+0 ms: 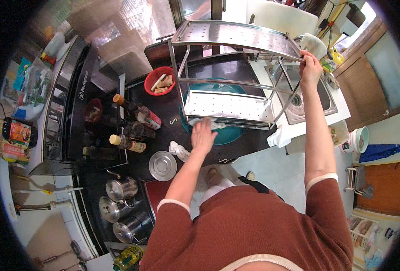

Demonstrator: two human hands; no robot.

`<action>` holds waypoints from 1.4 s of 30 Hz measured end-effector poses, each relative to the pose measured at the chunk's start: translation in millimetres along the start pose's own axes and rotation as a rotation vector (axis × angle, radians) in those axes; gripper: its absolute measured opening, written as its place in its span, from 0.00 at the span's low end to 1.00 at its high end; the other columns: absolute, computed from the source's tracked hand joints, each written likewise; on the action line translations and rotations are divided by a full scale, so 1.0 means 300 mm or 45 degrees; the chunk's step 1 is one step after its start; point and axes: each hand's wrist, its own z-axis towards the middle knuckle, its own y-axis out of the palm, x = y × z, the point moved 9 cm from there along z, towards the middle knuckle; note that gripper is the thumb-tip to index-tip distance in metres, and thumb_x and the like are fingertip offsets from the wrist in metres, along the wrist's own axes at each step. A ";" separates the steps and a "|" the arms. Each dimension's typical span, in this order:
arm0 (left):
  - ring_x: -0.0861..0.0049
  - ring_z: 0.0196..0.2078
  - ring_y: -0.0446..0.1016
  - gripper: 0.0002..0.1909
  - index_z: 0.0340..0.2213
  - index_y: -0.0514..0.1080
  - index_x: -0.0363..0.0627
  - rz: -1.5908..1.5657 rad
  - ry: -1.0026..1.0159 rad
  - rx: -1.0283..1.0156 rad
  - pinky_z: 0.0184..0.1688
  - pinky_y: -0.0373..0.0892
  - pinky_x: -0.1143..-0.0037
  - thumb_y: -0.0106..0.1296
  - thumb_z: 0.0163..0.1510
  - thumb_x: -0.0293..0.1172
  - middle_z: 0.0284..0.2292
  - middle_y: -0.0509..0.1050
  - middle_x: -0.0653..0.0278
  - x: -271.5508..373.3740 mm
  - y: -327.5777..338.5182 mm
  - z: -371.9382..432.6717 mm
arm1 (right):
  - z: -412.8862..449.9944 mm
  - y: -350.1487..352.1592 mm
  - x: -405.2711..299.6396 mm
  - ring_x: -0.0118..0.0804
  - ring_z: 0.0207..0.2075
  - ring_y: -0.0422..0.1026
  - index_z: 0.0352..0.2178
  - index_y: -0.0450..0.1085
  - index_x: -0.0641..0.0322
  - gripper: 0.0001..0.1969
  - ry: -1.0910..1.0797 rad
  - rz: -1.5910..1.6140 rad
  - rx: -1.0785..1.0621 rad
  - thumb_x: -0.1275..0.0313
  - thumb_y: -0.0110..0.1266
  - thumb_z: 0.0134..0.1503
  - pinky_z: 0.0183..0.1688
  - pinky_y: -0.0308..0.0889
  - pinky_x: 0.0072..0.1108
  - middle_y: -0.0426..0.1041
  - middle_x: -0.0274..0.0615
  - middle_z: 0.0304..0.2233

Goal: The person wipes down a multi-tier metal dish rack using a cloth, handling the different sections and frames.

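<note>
A two-tier stainless steel rack (230, 81) with perforated shelves stands tilted over a teal round basin or lid (216, 139) on the black counter. My right hand (311, 71) grips the right corner of its upper shelf. At the front edge of the lower shelf, my left hand (203, 135) presses a white cloth (218, 125); its fingertips are partly hidden against the cloth. A second crumpled white cloth (179, 151) lies left of my left wrist. Small metal S-hooks (173, 121) rest on the counter.
Left of the rack are a red bowl (150, 88) of food and several sauce bottles (132, 144). A round metal lid (163, 166) and several steel pots (122, 189) sit nearer. A steel sink (318, 91) is at right, with a white cloth (279, 136) over the counter edge.
</note>
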 end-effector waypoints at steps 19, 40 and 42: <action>0.62 0.45 0.62 0.23 0.43 0.65 0.36 0.253 -0.064 0.190 0.46 0.65 0.70 0.54 0.45 0.35 0.47 0.64 0.57 -0.144 -0.091 0.055 | -0.093 -0.021 0.242 0.19 0.15 0.58 0.23 0.68 0.63 0.20 0.151 -0.137 -0.007 0.54 0.52 0.53 0.18 0.52 0.13 0.64 0.30 0.15; 0.57 0.42 0.65 0.10 0.31 0.71 0.36 -0.231 -0.041 0.167 0.48 0.60 0.65 0.47 0.49 0.29 0.40 0.68 0.49 0.123 0.008 0.023 | -0.220 -0.070 0.194 0.18 0.15 0.54 0.18 0.67 0.64 0.20 0.081 0.178 0.289 0.58 0.50 0.56 0.17 0.47 0.14 0.60 0.27 0.14; 0.59 0.43 0.64 0.12 0.33 0.71 0.36 -0.120 0.003 0.159 0.46 0.62 0.66 0.47 0.47 0.29 0.40 0.68 0.51 0.081 -0.017 0.011 | -0.206 -0.087 0.212 0.18 0.15 0.54 0.18 0.67 0.64 0.21 0.085 0.124 0.263 0.57 0.50 0.55 0.17 0.48 0.14 0.61 0.28 0.14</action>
